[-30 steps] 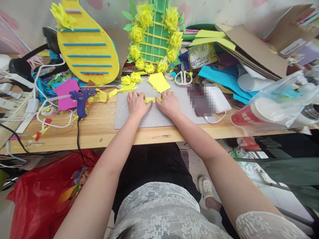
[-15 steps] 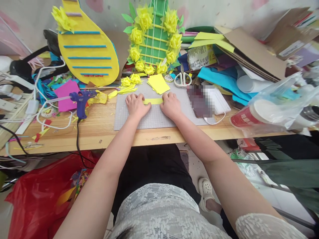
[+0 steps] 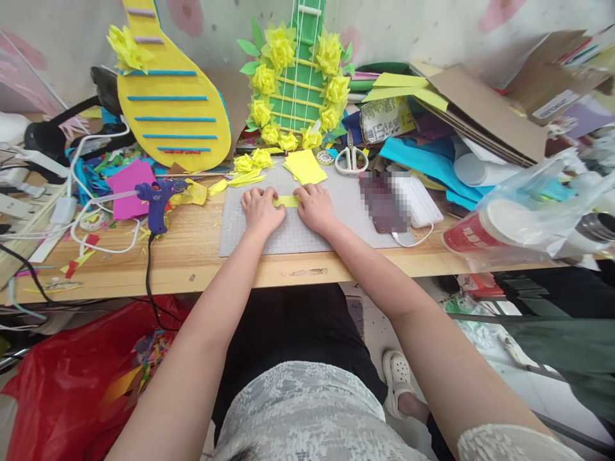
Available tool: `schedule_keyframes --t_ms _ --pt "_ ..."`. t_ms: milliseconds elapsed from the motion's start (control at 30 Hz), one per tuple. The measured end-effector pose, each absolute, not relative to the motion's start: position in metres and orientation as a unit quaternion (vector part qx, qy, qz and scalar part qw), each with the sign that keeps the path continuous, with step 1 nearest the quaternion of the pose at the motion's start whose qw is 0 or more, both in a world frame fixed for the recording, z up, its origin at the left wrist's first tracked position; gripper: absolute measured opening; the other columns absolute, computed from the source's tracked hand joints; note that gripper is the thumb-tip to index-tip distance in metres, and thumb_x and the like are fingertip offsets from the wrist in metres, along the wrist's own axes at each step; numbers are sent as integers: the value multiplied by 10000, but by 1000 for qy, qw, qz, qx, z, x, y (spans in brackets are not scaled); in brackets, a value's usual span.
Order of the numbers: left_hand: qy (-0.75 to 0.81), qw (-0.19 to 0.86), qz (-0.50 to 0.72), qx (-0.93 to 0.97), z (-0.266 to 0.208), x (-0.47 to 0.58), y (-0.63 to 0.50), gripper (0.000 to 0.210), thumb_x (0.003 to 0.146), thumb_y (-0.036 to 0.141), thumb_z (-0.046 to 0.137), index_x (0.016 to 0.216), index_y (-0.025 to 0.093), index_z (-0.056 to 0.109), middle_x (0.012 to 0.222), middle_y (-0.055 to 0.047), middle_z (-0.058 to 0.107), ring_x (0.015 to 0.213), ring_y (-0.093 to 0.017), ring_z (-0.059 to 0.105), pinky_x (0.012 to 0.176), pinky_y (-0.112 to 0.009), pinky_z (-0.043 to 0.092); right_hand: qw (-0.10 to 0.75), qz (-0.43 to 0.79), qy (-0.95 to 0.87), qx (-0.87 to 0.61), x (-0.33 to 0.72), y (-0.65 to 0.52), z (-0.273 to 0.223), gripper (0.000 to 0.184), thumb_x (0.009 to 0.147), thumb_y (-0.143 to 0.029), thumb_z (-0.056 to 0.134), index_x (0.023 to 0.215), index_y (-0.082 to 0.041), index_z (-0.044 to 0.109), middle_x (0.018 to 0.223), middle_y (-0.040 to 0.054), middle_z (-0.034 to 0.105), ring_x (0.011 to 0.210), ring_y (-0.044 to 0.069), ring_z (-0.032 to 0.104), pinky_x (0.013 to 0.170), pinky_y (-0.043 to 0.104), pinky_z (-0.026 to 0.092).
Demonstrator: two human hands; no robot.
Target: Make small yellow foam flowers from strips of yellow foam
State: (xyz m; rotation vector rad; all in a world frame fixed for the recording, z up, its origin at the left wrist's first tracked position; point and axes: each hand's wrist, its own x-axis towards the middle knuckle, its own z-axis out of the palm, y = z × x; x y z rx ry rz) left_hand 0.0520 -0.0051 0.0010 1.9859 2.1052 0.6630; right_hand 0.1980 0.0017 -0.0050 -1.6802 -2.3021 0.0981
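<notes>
A narrow folded strip of yellow paper [image 3: 288, 201] lies on the grey cutting mat [image 3: 293, 239]. My left hand [image 3: 262, 210] grips its left end, fingers curled and thumb turned inward. At the other end, my right hand [image 3: 316, 207] has its bent fingers pressed on the strip, so only a short stretch shows between the hands. Just beyond them is a stack of yellow paper squares [image 3: 305, 168]. White-handled scissors [image 3: 352, 159] rest at the mat's back right, beside a tape roll [image 3: 325, 157]. Yellow paper flowers [image 3: 252, 161] lie at the back left.
On the left are a blue glue gun [image 3: 157, 203] with its cord and a magenta paper sheet [image 3: 129, 187]. Two paper instruments, one yellow [image 3: 175, 118] and one green [image 3: 298, 96], lean at the back. A phone [image 3: 384, 205], power bank [image 3: 419, 200] and bagged cup [image 3: 473, 227] sit right.
My right hand has slid left along the strip, closer to my left hand, and less yellow paper shows between them. The camera view has tilted slightly.
</notes>
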Motion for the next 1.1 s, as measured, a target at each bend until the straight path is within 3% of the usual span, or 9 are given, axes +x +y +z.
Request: schedule_keyframes --t_ms 200,400,533,700,833,967,1100 --pt "702 110 229 666 1 44 -1 345 771 83 460 1040 249 599 1117 -98 629 1175 -304 474 1029 -443 338 138 42 -798 -585 199 1 -6 386 894 -143 373 1209 -173 594 1230 133 586 1142 294 458 917 408 371" --pt "676 144 265 672 -1 41 1 324 787 233 585 1110 248 569 1167 -54 653 1181 -268 495 1045 -400 339 172 53 -804 -566 200 0 -6 405 880 -134 380 1224 -163 591 1200 138 592 1132 283 449 930 390 351" --pt "663 152 280 677 -2 41 0 299 745 177 590 1034 254 597 1033 -30 690 1090 -243 562 1018 -388 361 172 47 -809 -560 200 0 -4 394 877 -139 385 1203 -162 605 1160 139 594 1105 281 445 919 382 342" --pt "645 182 342 659 -4 38 5 277 723 91 465 905 215 632 886 -26 701 969 -203 620 995 -360 392 176 33 -814 -553 199 1 -5 341 885 -127 371 1054 -187 661 1079 121 600 1054 257 445 904 375 337" --pt "661 200 416 592 -9 32 13 315 778 101 378 942 202 627 919 -37 695 940 -171 632 921 -309 449 230 11 -817 -528 200 2 -3 328 883 -115 365 922 -226 671 1111 97 581 1080 240 433 928 383 329" --pt "643 226 387 620 -10 30 14 234 853 245 460 1004 205 634 943 -34 696 920 -168 632 914 -307 450 263 4 -818 -512 201 2 -1 334 882 -116 353 862 -244 660 1143 78 560 1118 226 423 978 391 312" --pt "616 256 338 664 -9 32 11 294 806 275 586 1092 213 616 842 -10 690 877 -177 632 910 -337 446 276 8 -813 -513 203 4 -4 316 887 -137 369 888 -237 668 1167 82 562 1142 224 422 996 390 325"
